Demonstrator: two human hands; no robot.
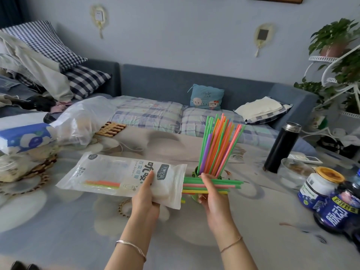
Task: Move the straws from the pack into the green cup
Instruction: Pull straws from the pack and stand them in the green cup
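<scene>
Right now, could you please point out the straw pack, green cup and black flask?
straw pack (pixel 109 172): head view, white front panel.
green cup (pixel 195 173): head view, left rim.
black flask (pixel 280 147): head view, body.

Green cup largely hidden behind the right hand and its horizontal straws; fingers of the left hand out of sight beneath the straw pack.

Both forearms reach forward. The left hand pinches the white plastic straw pack; the right hand grips a level bundle of coloured plastic straws.
</scene>
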